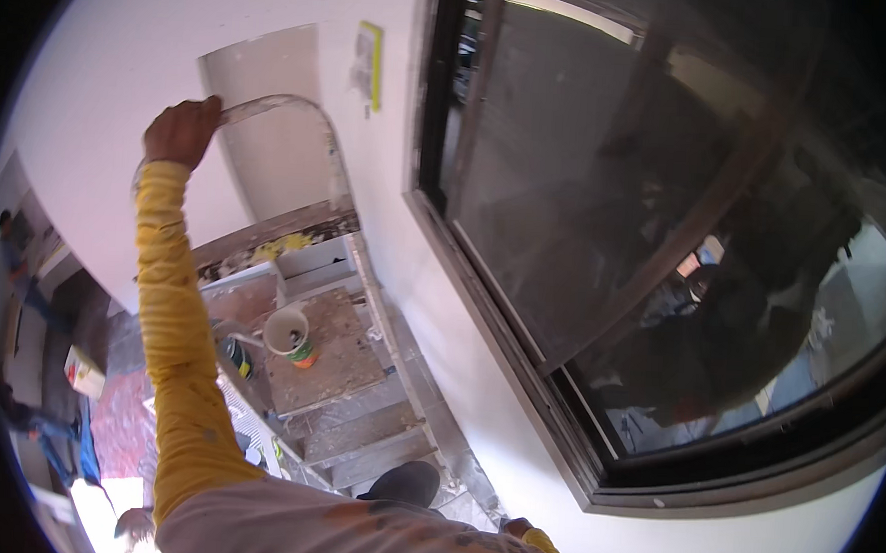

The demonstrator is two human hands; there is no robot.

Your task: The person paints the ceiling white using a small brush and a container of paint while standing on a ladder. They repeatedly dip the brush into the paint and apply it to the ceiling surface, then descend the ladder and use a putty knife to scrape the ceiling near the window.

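My left hand (182, 131), in a yellow sleeve, is stretched out ahead and wrapped round a curved, paint-spattered rail (277, 104). From my fist the rail arches right, then bends down in front of a pale recessed wall panel. At the lower edge, my right hand (516, 528) shows only in small part beside my shirt. Its fingers look curled, near the lower end of a long paint-marked side rail (399, 354); what they hold is hidden. Below my left arm, a white bucket (288, 332) with a green and orange band stands on a stained board (333, 366).
A large dark-framed sliding window (603, 285) fills the right side. Steps (365, 433) lie below the board, with a dark rounded shape (407, 483) over them. A lime-edged box (370, 67) sits on the white wall. Other people (25, 265) are at far left, near a carton (84, 372).
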